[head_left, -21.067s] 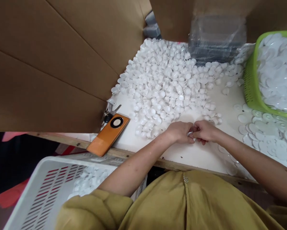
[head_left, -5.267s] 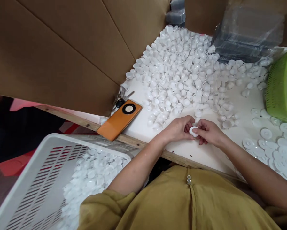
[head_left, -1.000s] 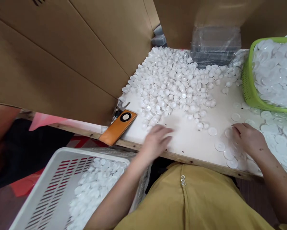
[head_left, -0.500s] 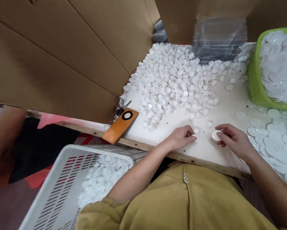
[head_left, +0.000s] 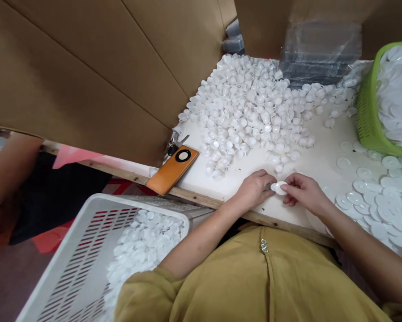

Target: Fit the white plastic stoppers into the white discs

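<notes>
My left hand (head_left: 254, 188) is closed with its fingertips around a small white cup (head_left: 272, 187), mostly hidden by the fingers. Between the thumb and fingers of my right hand (head_left: 302, 192) is a round white saucer (head_left: 281, 188), tilted and up against the cup; whether the two are joined I cannot tell. Just beyond my hands spreads a large heap of small white cups (head_left: 244, 107) with handles. Many loose white saucers (head_left: 389, 203) lie to the right of my right hand.
A green basket (head_left: 367, 118) full of saucers stands at the far right. An orange phone (head_left: 167, 174) and keys (head_left: 172, 145) lie by the cardboard (head_left: 96, 76). Below the table edge is a white crate (head_left: 87, 255) holding white pieces. Another person's arm (head_left: 14, 167) shows at left.
My right hand has moved left with the saucer, bringing it up to the cup in my left hand. The view has shifted slightly.
</notes>
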`<state>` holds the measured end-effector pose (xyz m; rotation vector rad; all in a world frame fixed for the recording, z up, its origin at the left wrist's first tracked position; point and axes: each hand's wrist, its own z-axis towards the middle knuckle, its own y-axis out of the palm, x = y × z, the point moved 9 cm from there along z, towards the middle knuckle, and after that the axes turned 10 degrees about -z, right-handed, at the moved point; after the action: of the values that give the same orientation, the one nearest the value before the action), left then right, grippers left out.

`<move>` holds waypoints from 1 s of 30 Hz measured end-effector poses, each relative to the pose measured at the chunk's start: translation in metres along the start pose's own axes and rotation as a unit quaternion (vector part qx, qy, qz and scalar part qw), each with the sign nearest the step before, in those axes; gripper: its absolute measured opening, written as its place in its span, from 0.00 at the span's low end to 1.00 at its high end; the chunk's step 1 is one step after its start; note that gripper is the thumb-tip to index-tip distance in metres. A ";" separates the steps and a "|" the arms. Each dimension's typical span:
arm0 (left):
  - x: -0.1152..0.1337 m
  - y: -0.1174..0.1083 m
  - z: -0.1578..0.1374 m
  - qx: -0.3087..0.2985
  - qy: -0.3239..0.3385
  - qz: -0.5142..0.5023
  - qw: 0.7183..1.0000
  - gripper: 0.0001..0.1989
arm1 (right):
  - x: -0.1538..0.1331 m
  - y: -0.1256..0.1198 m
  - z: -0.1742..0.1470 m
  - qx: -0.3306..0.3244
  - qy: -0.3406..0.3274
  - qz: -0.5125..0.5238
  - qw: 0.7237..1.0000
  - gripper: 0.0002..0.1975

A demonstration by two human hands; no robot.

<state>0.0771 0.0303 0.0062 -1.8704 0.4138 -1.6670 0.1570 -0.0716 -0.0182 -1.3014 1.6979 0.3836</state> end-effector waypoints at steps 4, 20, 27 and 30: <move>-0.008 0.000 0.002 0.026 -0.009 -0.015 1.000 0.09 | -0.004 0.016 0.014 -0.002 0.020 -0.052 0.998 0.10; -0.022 -0.014 0.021 -0.113 -0.111 -0.058 0.986 0.13 | -0.010 0.021 0.027 -0.050 0.082 -0.086 0.992 0.12; -0.010 -0.003 0.020 -0.101 -0.088 -0.035 0.990 0.10 | -0.005 0.024 0.026 -0.026 0.049 -0.081 0.995 0.13; -0.007 -0.023 -0.006 -0.064 -0.095 -0.084 0.990 0.09 | -0.010 0.014 0.013 -0.023 -0.005 -0.073 0.997 0.13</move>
<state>0.0665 0.0512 0.0150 -2.1901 0.2959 -1.5801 0.1507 -0.0511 -0.0210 -1.4454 1.5829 0.3456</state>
